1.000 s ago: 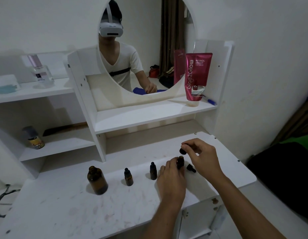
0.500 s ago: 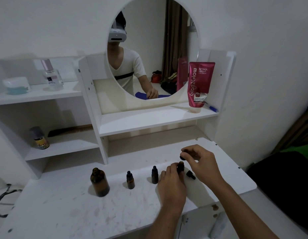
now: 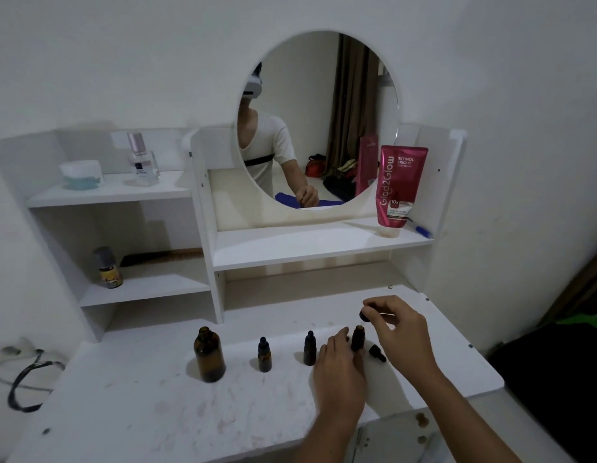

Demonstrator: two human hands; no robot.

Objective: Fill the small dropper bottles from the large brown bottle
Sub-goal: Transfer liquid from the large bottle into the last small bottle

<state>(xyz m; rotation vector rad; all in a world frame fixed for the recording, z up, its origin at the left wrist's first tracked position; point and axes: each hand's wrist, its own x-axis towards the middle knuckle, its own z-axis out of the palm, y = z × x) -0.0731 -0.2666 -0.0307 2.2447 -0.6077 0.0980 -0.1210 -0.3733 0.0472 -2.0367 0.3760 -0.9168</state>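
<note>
On the white table the big bottle stands uncapped left of two capped droppers, the left hand grips the open third bottle, and the right hand pinches its cap just above.

I am facing a white laminate vanity desk with open shelves, standing against a plain white wall. A round frameless mirror is reflecting brown curtains. Dim, even light is falling across everything, and a dark cable is lying at the left.
</note>
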